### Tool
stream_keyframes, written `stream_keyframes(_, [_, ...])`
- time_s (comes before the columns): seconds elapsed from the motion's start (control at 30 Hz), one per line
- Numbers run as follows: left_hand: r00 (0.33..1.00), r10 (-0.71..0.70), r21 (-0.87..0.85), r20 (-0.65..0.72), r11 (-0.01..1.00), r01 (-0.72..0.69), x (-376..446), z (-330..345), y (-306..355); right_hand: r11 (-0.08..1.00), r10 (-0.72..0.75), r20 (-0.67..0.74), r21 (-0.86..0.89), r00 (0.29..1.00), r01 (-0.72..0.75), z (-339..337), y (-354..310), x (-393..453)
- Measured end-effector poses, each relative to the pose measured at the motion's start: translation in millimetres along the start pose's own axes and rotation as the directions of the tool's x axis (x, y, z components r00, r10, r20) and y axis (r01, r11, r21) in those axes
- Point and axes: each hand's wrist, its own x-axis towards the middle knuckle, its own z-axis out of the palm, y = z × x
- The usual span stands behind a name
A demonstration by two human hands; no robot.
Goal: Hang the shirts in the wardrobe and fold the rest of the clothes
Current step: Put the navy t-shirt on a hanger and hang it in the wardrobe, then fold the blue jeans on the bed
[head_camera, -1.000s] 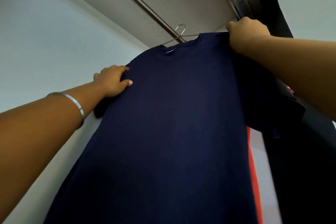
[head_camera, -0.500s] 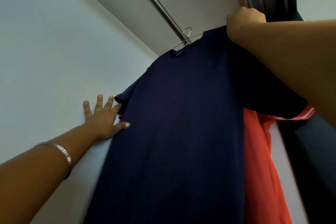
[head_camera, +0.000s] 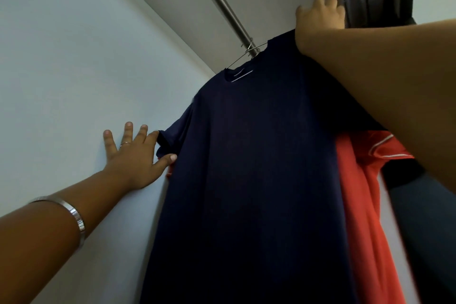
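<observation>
Now the right hand (head_camera: 319, 21) has let go of the navy shirt (head_camera: 249, 168) — fingers loose above its shoulder — and the left hand (head_camera: 134, 158) lies spread, thumb touching the sleeve; it hangs from the rail (head_camera: 219, 0) (seemingly hung).

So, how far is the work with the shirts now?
Done: the navy shirt hangs by its wire hanger on the rail, beside an orange shirt already there. In hand: the left hand, fingers spread, touches its sleeve; the right hand is at its shoulder, its grip not clear. Left: letting go. Clothes to fold are out of view.
</observation>
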Motion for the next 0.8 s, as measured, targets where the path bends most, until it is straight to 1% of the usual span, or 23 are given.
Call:
stream_keyframes(0.07, [1.000,-0.026,-0.051,-0.010,0.998,0.026,-5.1,-5.4,5.0,0.999,-0.012,0.034,-0.034,0.999,0.013,-2.3,0.5,-3.8])
stream_keyframes(0.17, [0.998,-0.017,-0.076,-0.053,0.997,0.013,-19.4,-15.4,18.2,0.989,-0.119,0.046,-0.086,0.992,0.123,-7.0,10.5,-17.3])
stream_keyframes(0.3, [0.996,0.006,-0.113,-0.085,0.994,-0.016,-40.6,-39.7,46.2,0.979,-0.187,0.072,-0.073,0.980,0.192,-29.0,28.3,-50.3])
stream_keyframes(0.43, [0.978,0.010,-0.254,-0.208,0.965,-0.064,-64.5,-69.4,94.2,0.965,-0.248,0.065,-0.068,0.967,0.252,-58.8,64.7,-98.0])
stream_keyframes(0.53, [0.951,0.007,-0.388,-0.310,0.912,-0.133,-91.5,-86.5,143.4,0.944,-0.317,0.066,-0.080,0.946,0.322,-78.9,98.6,-136.9])
stream_keyframes(0.63, [0.935,0.047,-0.466,-0.350,0.857,-0.218,-123.9,-97.9,193.8,0.916,-0.380,0.091,-0.102,0.920,0.388,-99.5,137.7,-171.8])
stream_keyframes(0.73, [0.920,0.082,-0.534,-0.383,0.793,-0.293,-162.5,-105.5,242.3,0.909,-0.380,0.126,-0.133,0.916,0.396,-123.9,186.1,-207.0])
stream_keyframes(0.8, [0.924,0.092,-0.600,-0.371,0.736,-0.314,-194.8,-121.6,275.4,0.916,-0.343,0.194,-0.146,0.919,0.373,-148.6,223.3,-232.4])
